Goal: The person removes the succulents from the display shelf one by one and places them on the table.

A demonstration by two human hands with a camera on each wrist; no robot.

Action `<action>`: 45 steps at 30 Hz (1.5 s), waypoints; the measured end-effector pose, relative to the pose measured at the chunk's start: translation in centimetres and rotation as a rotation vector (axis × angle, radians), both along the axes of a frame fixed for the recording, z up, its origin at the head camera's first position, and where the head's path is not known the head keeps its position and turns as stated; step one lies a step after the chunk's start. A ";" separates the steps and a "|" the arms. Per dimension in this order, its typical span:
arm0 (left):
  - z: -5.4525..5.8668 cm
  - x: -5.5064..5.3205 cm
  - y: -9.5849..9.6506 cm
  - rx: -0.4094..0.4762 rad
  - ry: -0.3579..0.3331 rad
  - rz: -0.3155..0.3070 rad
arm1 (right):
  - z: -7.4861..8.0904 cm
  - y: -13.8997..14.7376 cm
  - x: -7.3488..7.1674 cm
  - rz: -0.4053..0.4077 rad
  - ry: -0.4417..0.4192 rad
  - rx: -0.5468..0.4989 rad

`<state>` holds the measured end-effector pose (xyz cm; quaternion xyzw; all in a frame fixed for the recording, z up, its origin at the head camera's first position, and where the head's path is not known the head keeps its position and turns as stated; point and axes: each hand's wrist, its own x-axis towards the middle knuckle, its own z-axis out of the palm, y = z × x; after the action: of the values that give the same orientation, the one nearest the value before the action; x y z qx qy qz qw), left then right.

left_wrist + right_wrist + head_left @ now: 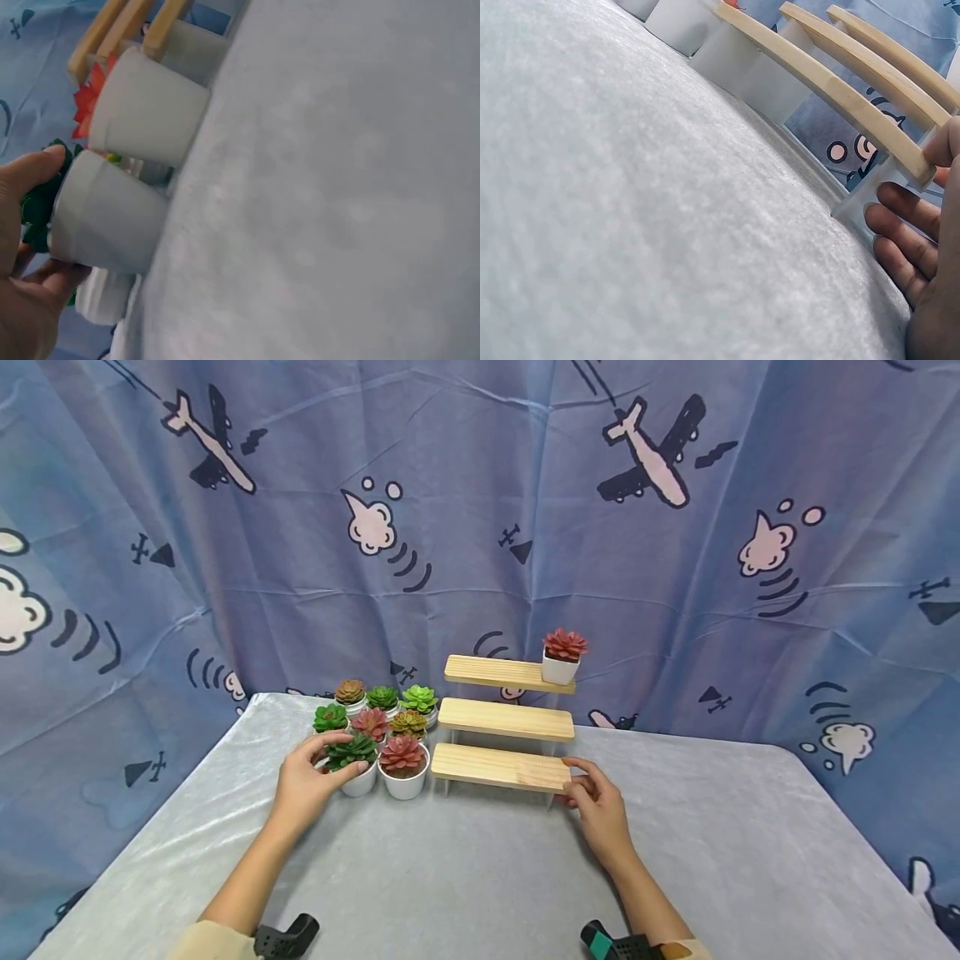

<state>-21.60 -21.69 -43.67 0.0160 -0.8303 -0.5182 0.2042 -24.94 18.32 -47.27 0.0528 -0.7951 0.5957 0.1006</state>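
My left hand (306,781) grips a dark green artificial succulent (352,750) in a white pot (112,214), thumb on one side and fingers on the other. The pot's base is at the tabletop. Beside it stands a white pot with a pinkish-red succulent (402,757). My right hand (602,814) holds the right end of the lowest board (498,766) of a three-tier wooden display stand. In the right wrist view, fingertips (889,217) lie by the clear side panel (862,187) under that board. A red succulent in a square white pot (560,668) sits at the top tier's right end.
Several more potted succulents, among them a brown one (349,692) and a bright green one (419,699), cluster behind the held pot, left of the stand. A pale cloth covers the table (450,877). A blue airplane-print curtain (480,510) hangs behind.
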 end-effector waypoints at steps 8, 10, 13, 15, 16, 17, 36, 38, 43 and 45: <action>-0.6 -0.3 0.2 -0.035 -0.008 -0.046 | 0.2 0.2 0.0 -0.012 -0.001 0.014; -0.5 -0.3 0.3 -0.066 -0.011 -0.048 | 0.1 0.2 0.0 -0.013 0.002 0.020; -0.4 -0.3 0.4 -0.113 -0.015 -0.050 | 0.1 0.3 -0.1 -0.013 0.006 0.020; -0.3 -0.3 0.3 -0.159 -0.012 -0.055 | 0.0 0.3 -0.1 -0.013 0.001 0.016; -0.2 -0.3 0.3 -0.178 -0.011 -0.059 | 0.0 0.3 -0.2 -0.012 -0.002 0.011; -0.1 -0.4 0.3 -0.196 -0.010 -0.061 | -0.1 0.3 -0.2 -0.013 -0.006 0.008; 8.3 -2.8 5.6 -0.345 0.117 -0.172 | 0.1 0.5 0.0 -0.006 -0.014 -0.006; 9.2 -3.3 6.6 -0.355 0.125 -0.201 | 0.0 0.5 0.0 -0.007 -0.013 -0.005; 10.8 -4.4 8.8 -0.415 0.145 -0.274 | 0.0 0.2 0.1 0.001 -0.009 -0.016; 11.4 -4.8 9.6 -0.443 0.148 -0.291 | 0.0 0.0 0.1 0.008 -0.005 -0.019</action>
<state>-26.35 -12.10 -32.27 -0.1865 -0.8997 -0.3478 0.1863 -24.80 18.35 -47.31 0.0537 -0.7893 0.6039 0.0968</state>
